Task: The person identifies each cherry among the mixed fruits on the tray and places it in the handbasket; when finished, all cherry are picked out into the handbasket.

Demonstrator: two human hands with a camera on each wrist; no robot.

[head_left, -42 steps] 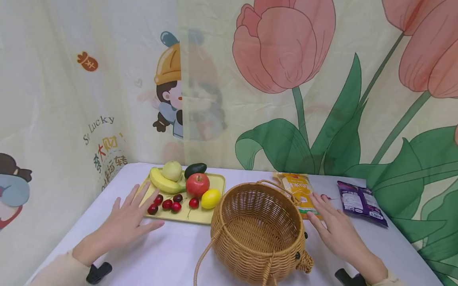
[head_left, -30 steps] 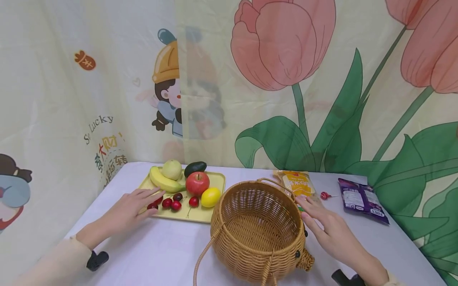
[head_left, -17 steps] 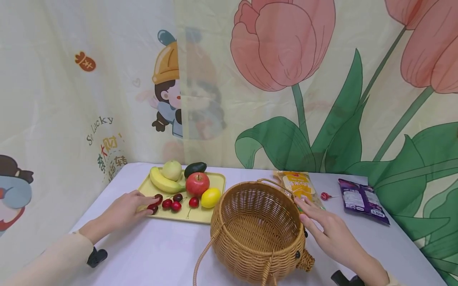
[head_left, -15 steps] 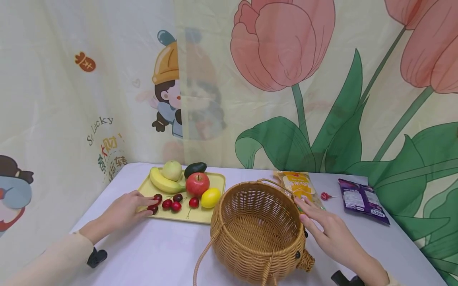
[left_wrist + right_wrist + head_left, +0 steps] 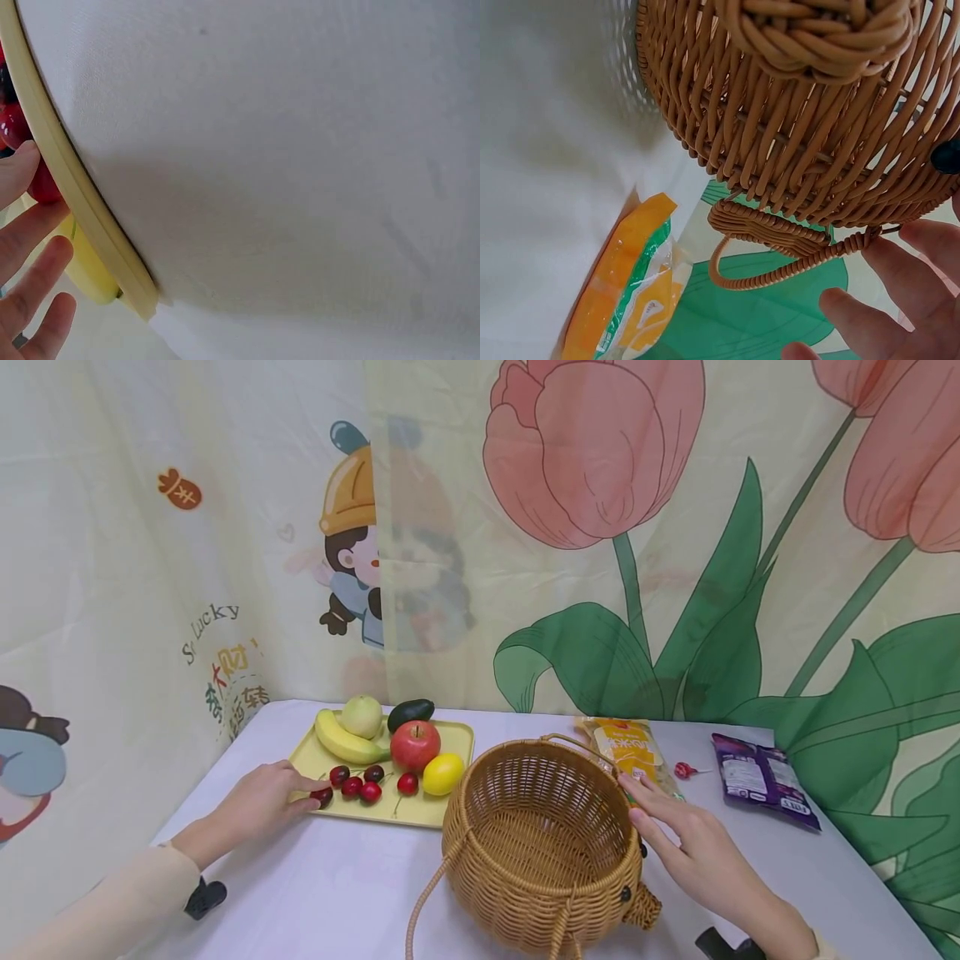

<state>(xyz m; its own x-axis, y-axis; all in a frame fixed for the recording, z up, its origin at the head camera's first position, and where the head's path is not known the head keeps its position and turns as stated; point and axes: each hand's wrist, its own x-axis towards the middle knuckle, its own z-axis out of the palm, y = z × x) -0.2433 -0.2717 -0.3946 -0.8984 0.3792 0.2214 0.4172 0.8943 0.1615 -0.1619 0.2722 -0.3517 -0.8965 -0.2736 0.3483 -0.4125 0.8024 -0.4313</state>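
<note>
My left hand (image 5: 258,799) pinches a glossy cherry (image 5: 322,797) at lower left; printed “Lucky” lettering (image 5: 222,612) shows at middle left. My right hand (image 5: 693,839), fingers outstretched, touches the woven wicker basket (image 5: 498,897), lower centre.

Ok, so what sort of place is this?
Probably a staged indoor tabletop set-up, though little shows beyond it: printed fabric hangs behind a white table, with fruit laid out on a yellow tray beside a wicker basket.
</note>
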